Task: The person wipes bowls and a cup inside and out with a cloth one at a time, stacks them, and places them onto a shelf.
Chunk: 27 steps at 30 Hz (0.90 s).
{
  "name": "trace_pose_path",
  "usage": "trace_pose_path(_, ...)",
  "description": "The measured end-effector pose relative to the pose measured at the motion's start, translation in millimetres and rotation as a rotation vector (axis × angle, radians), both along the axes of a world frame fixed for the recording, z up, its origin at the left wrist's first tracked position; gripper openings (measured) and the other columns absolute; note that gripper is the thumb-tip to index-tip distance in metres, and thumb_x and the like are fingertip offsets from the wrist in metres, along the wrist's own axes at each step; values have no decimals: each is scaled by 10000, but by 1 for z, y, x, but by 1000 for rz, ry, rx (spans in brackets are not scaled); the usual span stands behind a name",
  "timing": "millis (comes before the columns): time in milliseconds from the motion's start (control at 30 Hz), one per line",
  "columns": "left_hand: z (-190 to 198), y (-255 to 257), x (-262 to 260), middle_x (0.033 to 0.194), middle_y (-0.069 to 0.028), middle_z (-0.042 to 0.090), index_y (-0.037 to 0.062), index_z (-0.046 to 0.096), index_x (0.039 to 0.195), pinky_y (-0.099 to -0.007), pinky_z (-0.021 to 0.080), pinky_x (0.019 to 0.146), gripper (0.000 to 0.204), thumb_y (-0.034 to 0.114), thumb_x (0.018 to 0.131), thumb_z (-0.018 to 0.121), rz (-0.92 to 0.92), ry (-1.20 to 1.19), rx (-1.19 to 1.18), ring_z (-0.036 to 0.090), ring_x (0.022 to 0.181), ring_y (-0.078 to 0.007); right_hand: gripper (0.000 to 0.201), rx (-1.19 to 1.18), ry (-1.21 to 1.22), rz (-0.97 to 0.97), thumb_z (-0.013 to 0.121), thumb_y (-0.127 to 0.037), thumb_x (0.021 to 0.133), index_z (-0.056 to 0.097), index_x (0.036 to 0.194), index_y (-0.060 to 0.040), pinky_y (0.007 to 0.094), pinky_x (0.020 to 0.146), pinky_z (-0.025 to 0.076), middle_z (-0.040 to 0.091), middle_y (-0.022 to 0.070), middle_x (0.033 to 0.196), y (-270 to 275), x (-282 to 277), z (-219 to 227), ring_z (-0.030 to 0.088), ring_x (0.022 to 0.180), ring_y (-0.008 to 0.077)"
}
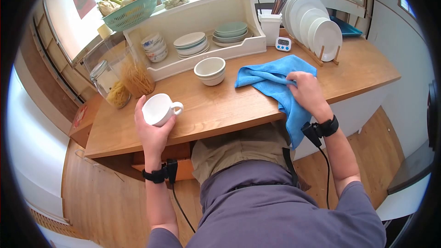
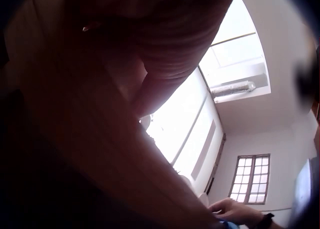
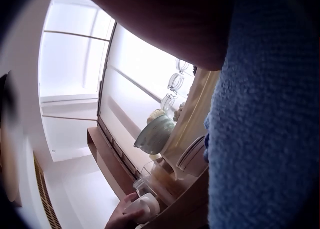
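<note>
Landmark: the stacked white bowls (image 1: 210, 70) on the wooden tabletop (image 1: 220, 105) are taken as the reference.
Left grip: the left hand (image 1: 151, 131) is curled round a white cup (image 1: 158, 109), which is held in the palm at the near tabletop edge, nearer the person than the bowls and to their left; its handle is turned toward the bowls' side.
Right grip: the right hand (image 1: 307, 93) is laid on a blue cloth (image 1: 275, 82), fingers bent into the fabric and gathering it.
Cloth position: it is spread to the right of the bowls, one end hanging over the near edge.
Key relation: cup and cloth are well apart, the bowls roughly between and behind; the cloth lies to the cup's right, at the right hand.
Wrist views: blue fabric (image 3: 265, 139) fills the right one; the left is mostly dark.
</note>
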<state>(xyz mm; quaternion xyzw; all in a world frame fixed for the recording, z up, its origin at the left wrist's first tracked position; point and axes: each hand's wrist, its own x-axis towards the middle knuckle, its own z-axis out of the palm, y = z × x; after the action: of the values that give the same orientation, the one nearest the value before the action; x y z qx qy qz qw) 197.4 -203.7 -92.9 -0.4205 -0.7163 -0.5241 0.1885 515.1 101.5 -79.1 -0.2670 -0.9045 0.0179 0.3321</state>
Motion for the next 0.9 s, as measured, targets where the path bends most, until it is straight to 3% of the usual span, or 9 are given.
trace_pose_path(100, 22, -4, 39, 1250, -124, 575, 77, 311, 1513, -383, 510, 974, 988, 172, 713, 883, -274, -337, 143, 590, 1164, -237, 161, -56, 234, -10, 683, -117, 844, 708, 971, -21, 415, 805, 536, 704, 193, 971, -5, 3, 28, 673, 885, 371)
trace_pose_path(200, 41, -4, 68, 1220, -118, 606, 80, 242, 1544, -353, 523, 956, 1052, 179, 720, 887, -503, -441, 234, 621, 1121, -217, 117, -53, 526, 27, 656, -100, 889, 686, 933, 4, 359, 723, 522, 705, 155, 845, -56, 10, 81, 673, 740, 264)
trace_pose_path(267, 47, 4, 88, 1216, -122, 614, 76, 234, 1549, -351, 519, 965, 1072, 183, 711, 894, -621, -520, 308, 623, 1119, -220, 158, -277, 754, 157, 634, -138, 952, 653, 886, 4, 268, 684, 474, 662, 62, 794, -80, 12, 99, 594, 739, 109)
trace_pose_path(367, 43, 21, 107, 1237, -124, 612, 68, 201, 1565, -364, 501, 999, 1135, 214, 692, 910, -827, -607, 416, 617, 1140, -230, 163, -402, 898, 428, 623, -150, 984, 627, 899, -11, 222, 682, 437, 603, -6, 803, -119, -5, 87, 518, 776, 51)
trace_pose_path(467, 28, 38, 121, 1319, -143, 565, 68, 202, 1560, -393, 466, 1051, 1119, 272, 707, 897, -1049, -727, 469, 570, 1227, -254, 69, -510, 906, 658, 649, -82, 962, 608, 975, -28, 224, 710, 447, 609, -5, 880, -157, -34, 55, 531, 813, 54)
trace_pose_path(633, 7, 39, 133, 1429, -158, 478, 93, 231, 1550, -426, 440, 1100, 967, 395, 819, 786, -1099, -986, 553, 515, 1302, -280, 161, -651, 957, 801, 711, -33, 894, 601, 1011, -23, 279, 827, 488, 655, 70, 1049, -178, -55, 22, 605, 952, 135)
trace_pose_path(700, 3, 39, 134, 1471, -140, 457, 105, 249, 1547, -436, 415, 1124, 880, 430, 879, 722, -1066, -1139, 638, 507, 1314, -281, 282, -410, 866, 750, 766, -22, 813, 599, 1040, -27, 357, 943, 476, 646, 137, 1165, -183, -60, 14, 620, 1085, 261)
trace_pose_path(733, -4, 40, 133, 1426, -101, 532, 87, 402, 1488, -401, 414, 1127, 701, 523, 970, 583, -1106, -1086, 650, 531, 1290, -234, 384, -363, 870, 728, 795, -18, 743, 602, 1075, -44, 411, 997, 449, 631, 153, 1196, -187, -63, 13, 594, 1131, 348)
trace_pose_path(900, -29, 32, 117, 1409, -92, 553, 101, 439, 1453, -399, 442, 1106, 738, 591, 929, 611, -1173, -1111, 633, 546, 1273, -233, 509, -147, 745, 722, 734, -17, 790, 584, 1275, -46, 454, 1081, 407, 554, 172, 1362, -185, -69, 6, 527, 1263, 381)
